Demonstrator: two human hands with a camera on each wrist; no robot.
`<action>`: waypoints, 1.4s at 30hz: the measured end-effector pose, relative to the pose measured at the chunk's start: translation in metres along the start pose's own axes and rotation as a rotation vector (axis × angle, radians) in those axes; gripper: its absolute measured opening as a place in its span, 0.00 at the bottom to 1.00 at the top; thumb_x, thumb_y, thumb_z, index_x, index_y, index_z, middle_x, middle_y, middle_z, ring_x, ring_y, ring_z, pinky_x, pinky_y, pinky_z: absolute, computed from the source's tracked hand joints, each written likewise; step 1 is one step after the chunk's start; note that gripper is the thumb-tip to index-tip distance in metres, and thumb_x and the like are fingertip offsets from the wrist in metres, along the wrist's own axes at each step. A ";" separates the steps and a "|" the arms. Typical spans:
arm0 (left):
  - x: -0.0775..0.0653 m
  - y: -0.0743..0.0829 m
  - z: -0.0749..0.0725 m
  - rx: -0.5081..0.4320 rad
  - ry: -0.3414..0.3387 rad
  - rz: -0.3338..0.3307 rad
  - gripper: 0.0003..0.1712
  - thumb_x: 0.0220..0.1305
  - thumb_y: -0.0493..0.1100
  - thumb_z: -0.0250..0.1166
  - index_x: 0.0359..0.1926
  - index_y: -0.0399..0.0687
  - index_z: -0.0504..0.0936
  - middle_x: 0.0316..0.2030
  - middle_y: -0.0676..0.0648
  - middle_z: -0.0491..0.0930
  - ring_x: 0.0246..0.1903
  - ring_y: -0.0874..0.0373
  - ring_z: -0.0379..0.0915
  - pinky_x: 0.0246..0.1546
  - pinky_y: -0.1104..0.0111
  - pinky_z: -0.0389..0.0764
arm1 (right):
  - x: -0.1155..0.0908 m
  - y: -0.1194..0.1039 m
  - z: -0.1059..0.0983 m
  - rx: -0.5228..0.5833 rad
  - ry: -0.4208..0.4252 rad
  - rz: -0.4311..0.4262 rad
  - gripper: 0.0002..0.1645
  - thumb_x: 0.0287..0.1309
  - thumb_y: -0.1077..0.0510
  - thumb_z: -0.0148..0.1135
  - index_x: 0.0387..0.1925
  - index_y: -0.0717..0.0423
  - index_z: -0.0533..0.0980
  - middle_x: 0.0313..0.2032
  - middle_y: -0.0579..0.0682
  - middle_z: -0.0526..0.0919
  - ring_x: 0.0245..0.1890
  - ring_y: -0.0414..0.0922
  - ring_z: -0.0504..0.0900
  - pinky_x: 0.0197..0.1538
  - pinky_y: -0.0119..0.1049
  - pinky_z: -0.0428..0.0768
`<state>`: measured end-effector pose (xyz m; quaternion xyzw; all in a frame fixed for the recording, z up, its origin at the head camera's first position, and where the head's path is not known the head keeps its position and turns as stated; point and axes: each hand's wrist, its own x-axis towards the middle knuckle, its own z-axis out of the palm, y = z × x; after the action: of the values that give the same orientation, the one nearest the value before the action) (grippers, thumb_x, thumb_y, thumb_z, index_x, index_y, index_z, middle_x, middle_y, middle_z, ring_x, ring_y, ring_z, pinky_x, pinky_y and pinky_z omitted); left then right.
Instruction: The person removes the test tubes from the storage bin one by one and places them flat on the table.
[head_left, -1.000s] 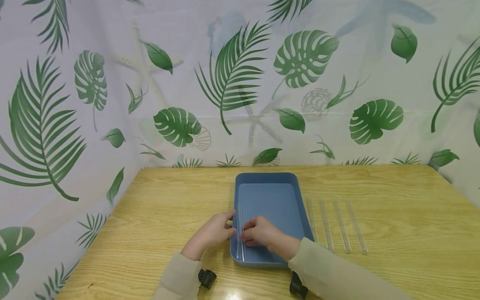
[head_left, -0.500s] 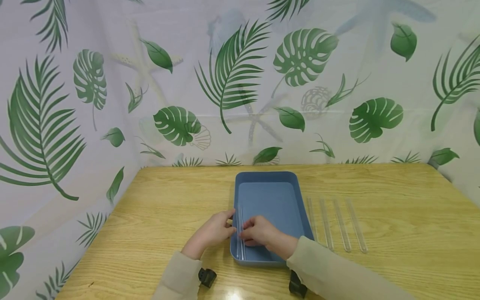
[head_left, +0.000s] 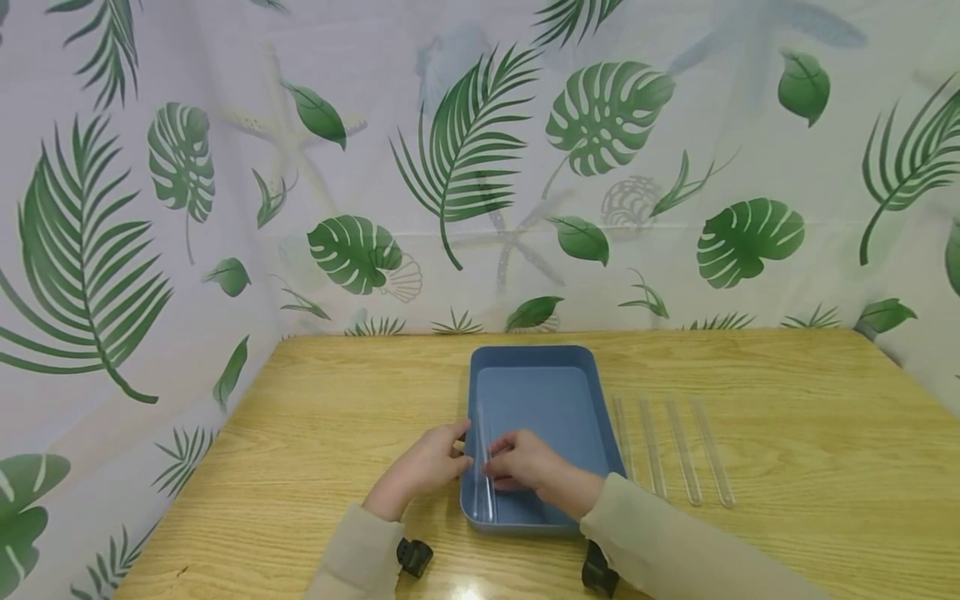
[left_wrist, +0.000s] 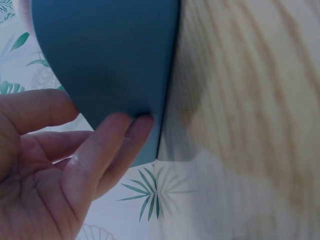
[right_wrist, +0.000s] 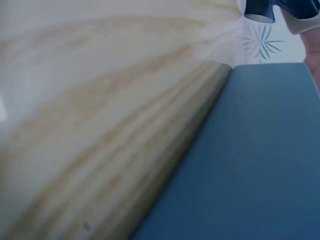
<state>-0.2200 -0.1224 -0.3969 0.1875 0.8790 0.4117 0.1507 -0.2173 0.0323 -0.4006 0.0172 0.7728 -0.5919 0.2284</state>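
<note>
Along the left side of a blue rectangular tray (head_left: 540, 408) lie clear test tubes (head_left: 484, 500), close together and lengthwise. My right hand (head_left: 528, 468) reaches over the tray and pinches a test tube there between thumb and fingers. At the tray's left edge is my left hand (head_left: 431, 458); in the left wrist view, fingertips of the left hand (left_wrist: 60, 165) rest against the tray's outer wall (left_wrist: 107, 60), fingers loosely bent and holding nothing. The right wrist view shows mainly the tray's wall (right_wrist: 240, 170), with the right hand out of sight.
Several more clear test tubes (head_left: 682, 454) lie in a row on the wooden table (head_left: 810, 433), just right of the tray. Black wrist devices (head_left: 414, 557) hang under both sleeves. A leaf-patterned cloth (head_left: 637, 250) stands behind the table.
My right hand and the test tubes along the tray's left side have shifted very slightly to the right. My left hand stays at the tray's left edge.
</note>
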 end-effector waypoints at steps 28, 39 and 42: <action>-0.003 0.004 0.001 -0.034 0.004 -0.018 0.30 0.59 0.28 0.52 0.61 0.23 0.53 0.53 0.29 0.65 0.43 0.44 0.73 0.33 0.66 0.78 | -0.025 -0.002 -0.056 0.008 0.008 0.005 0.17 0.51 0.69 0.57 0.44 0.74 0.69 0.34 0.58 0.76 0.29 0.43 0.78 0.36 0.38 0.79; -0.003 0.009 -0.002 -0.015 0.011 -0.018 0.30 0.59 0.29 0.52 0.61 0.23 0.54 0.52 0.30 0.66 0.42 0.44 0.73 0.33 0.67 0.78 | -0.031 -0.006 -0.080 0.024 0.017 -0.014 0.19 0.51 0.69 0.56 0.45 0.76 0.67 0.33 0.58 0.77 0.29 0.43 0.79 0.36 0.38 0.80; -0.003 0.010 -0.002 -0.019 0.012 -0.021 0.30 0.59 0.28 0.53 0.61 0.23 0.54 0.52 0.30 0.66 0.42 0.44 0.73 0.32 0.67 0.78 | -0.034 -0.006 -0.086 0.020 0.008 -0.011 0.20 0.52 0.68 0.56 0.46 0.77 0.66 0.33 0.58 0.76 0.29 0.43 0.78 0.37 0.38 0.79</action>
<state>-0.2161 -0.1189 -0.3874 0.1743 0.8779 0.4195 0.1513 -0.2175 0.1181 -0.3657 0.0175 0.7677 -0.6009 0.2220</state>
